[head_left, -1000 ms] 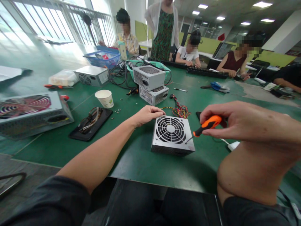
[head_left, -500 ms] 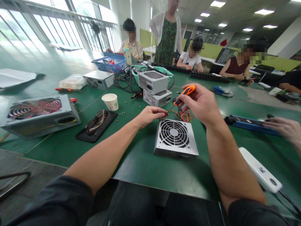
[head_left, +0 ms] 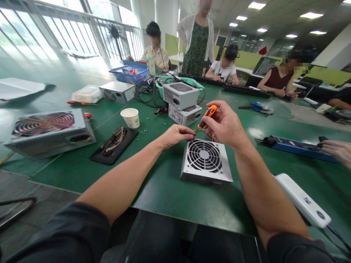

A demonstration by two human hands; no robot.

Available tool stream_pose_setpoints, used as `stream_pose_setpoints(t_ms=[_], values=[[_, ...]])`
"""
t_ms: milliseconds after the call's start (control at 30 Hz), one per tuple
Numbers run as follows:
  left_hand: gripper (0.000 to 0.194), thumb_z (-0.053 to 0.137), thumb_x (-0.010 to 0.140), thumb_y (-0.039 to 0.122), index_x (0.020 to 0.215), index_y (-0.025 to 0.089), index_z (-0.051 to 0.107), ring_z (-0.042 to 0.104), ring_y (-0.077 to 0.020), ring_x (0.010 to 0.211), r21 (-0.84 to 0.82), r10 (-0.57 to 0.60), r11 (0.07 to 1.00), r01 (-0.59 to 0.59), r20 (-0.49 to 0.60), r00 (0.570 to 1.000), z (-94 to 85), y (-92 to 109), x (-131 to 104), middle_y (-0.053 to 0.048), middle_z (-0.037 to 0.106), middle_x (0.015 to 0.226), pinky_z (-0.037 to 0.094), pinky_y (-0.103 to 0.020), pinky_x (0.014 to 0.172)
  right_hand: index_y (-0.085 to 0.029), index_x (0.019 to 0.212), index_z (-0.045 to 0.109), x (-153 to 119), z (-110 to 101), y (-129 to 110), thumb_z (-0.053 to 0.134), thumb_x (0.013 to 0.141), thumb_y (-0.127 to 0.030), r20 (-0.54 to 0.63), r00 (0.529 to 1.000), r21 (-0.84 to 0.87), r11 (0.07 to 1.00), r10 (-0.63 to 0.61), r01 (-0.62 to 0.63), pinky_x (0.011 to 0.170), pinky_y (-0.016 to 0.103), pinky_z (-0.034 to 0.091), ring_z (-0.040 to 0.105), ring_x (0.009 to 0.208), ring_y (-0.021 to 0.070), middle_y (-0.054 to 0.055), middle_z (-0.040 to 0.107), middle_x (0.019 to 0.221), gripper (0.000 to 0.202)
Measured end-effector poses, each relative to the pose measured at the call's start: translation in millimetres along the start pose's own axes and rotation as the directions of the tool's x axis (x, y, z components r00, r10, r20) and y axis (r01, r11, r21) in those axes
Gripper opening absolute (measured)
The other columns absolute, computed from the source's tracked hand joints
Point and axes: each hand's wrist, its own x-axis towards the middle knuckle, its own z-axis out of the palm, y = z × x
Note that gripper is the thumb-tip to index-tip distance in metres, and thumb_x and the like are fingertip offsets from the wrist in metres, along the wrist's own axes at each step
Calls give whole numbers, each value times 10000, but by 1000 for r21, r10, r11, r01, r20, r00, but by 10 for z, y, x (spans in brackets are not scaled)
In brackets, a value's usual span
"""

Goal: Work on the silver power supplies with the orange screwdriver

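Note:
A silver power supply (head_left: 205, 155) with a round fan grille lies face up in front of me. My right hand (head_left: 227, 123) is closed around an orange-and-black screwdriver (head_left: 210, 111), which slants down toward the far-left corner of the case. At that same corner my left hand (head_left: 177, 136) has thumb and fingers pinched together, close to the screwdriver's lower end. Whatever sits in that pinch is too small to make out. Behind the case, partly covered by my right hand, is a bundle of coloured wires (head_left: 212, 136).
Two stacked power supplies (head_left: 181, 95) stand behind my hands. Left of them are a paper cup (head_left: 129, 118), small metal pieces (head_left: 143, 132), a black tray (head_left: 105, 155) and a larger power supply (head_left: 55, 133). A white power strip (head_left: 303, 201) lies right; beyond it is another person's hand (head_left: 336, 149).
My right hand and the screwdriver have moved slightly left and down, and the handle stands steeper. My left hand keeps its pinch at the case corner.

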Motion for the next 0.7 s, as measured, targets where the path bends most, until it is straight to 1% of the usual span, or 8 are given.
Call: stream_pose_setpoints(t_ms=[133,200,300,367,467,600,700], values=[[348,938,643,370,887,151,822,739,-198,844,-6,2,1000,-2,7,1000,-5,-16,-3,-84,807,879,559,-418,952,-302,1355,432,-6,9,28,612,926,-392,27,1000,-47,999,4,-2,608,360,607,733,858,251,39,665,1023,473],[351,938,647,366,896,147,822,740,-199,846,-14,1,1000,-1,17,1000,-12,-17,-7,-87,807,883,558,-414,949,-290,1396,445,-23,17,27,600,933,-393,55,998,-73,997,-22,26,660,365,614,731,894,246,53,683,1074,499],[368,943,642,371,902,143,819,742,-205,861,-24,-2,1000,3,34,999,-20,-15,-14,-93,809,901,554,-417,956,-270,1460,472,-51,42,11,612,933,-372,98,993,-115,990,-72,83,772,405,620,722,963,254,77,694,1169,555],[367,947,637,372,894,145,817,741,-205,868,-34,-1,999,2,40,999,-24,-16,-18,-92,810,906,551,-415,961,-274,1520,438,-60,67,-2,609,937,-355,113,990,-134,986,-85,100,825,429,615,714,998,263,85,688,1209,613],[362,949,638,377,883,147,817,733,-195,849,-41,4,999,-2,52,999,-30,-22,-18,-84,807,893,551,-398,941,-285,1569,372,-60,106,-15,582,953,-342,130,989,-177,979,-75,97,866,437,602,705,985,258,71,692,1163,654],[354,941,663,389,883,139,821,708,-170,795,-27,13,1000,-11,63,998,-38,-28,-15,-73,796,862,544,-361,884,-222,1518,449,-59,132,-19,556,970,-330,178,981,-265,956,-81,127,866,421,578,691,873,235,62,696,1042,569],[356,948,654,360,897,135,818,698,-153,786,-51,1,999,2,72,997,-38,-23,-15,-62,790,862,537,-336,866,-185,1505,482,-62,141,-2,538,981,-314,201,973,-293,940,-116,173,858,408,567,686,853,229,84,707,1067,543]])
